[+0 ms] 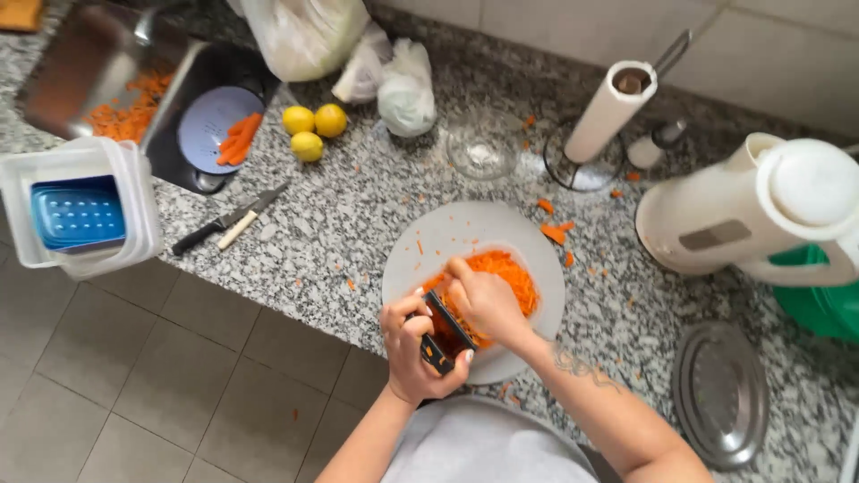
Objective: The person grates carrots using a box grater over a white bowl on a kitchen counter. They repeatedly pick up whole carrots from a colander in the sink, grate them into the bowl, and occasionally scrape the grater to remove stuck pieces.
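Grater (pixel 445 333) and grated carrot (pixel 501 277) on a round white board (pixel 465 234).
I see my left hand (pixel 413 351) fingers wrapped around the grater; my right hand (pixel 485 302) fingers curl tight on the carrot.

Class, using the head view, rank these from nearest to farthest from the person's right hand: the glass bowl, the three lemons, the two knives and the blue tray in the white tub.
Measured from the right hand:
1. Glass bowl, straight up the counter, behind the board.
2. Three lemons, up and to the left, by the sink.
3. Two knives, left, at the counter's edge.
4. Blue tray, far left, inside the white tub.
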